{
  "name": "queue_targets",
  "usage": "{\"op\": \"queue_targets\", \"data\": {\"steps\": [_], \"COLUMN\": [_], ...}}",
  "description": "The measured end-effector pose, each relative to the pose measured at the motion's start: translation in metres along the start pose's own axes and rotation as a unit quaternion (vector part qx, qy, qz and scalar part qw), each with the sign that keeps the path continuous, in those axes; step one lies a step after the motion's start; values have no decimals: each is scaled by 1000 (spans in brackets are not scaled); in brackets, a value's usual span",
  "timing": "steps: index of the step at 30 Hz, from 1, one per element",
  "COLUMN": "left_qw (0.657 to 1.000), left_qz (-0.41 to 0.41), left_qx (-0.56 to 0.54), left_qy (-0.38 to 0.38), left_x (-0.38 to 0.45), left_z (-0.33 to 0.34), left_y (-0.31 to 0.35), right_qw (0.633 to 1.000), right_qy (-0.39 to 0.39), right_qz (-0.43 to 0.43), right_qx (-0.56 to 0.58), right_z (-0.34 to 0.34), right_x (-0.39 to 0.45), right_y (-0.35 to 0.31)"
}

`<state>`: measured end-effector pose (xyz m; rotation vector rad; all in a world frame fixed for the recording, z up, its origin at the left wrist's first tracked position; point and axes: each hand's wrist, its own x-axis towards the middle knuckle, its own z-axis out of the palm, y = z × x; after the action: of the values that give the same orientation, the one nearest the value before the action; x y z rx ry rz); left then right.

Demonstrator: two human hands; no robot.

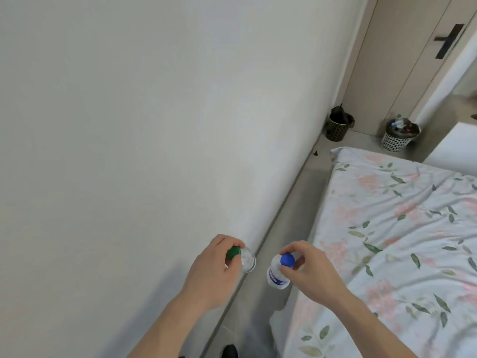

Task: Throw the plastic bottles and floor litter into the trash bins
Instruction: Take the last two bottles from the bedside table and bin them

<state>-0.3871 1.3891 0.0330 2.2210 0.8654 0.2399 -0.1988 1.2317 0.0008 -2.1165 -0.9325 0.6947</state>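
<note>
My left hand [214,272] grips a clear plastic bottle with a green cap [246,260] by its neck. In my right hand [307,270] hangs a clear bottle with a blue cap [277,276] and a blue-red label, pinched near the cap. Both bottles are over the narrow strip of grey floor between wall and bed. Far ahead stand two trash bins: a dark patterned bin [336,127] with a dark liner in the corner, and a white patterned bin [396,139] full of rubbish by the door. A small dark piece of litter [315,152] lies on the floor near the wall.
A white wall [154,125] runs along the left. A bed with a floral sheet [400,241] fills the right. A beige door [402,60] with a dark handle stands behind the bins. A white cabinet corner [454,148] is at the right.
</note>
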Motion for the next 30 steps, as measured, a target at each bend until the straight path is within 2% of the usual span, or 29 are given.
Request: {"op": "queue_targets", "data": {"steps": [6,12,18,30], "left_qw": [997,994,992,987], "left_qz": [54,86,103,124], "left_qx": [3,-30,-28,-19], "left_qy": [-55,-58,-69,-97], "left_x": [91,178,275,466], "left_z": [6,16,42,102], "left_y": [17,47,79,176], "right_qw": [995,985,978,968], "right_qy": [88,148,175,207], "right_qz": [43,74,87,123], "right_qx": [14,40,71,74], "right_z": [-26,-59,-107,-249], "right_x": [35,84,151,278], "right_y": [-1,8,35,102]}}
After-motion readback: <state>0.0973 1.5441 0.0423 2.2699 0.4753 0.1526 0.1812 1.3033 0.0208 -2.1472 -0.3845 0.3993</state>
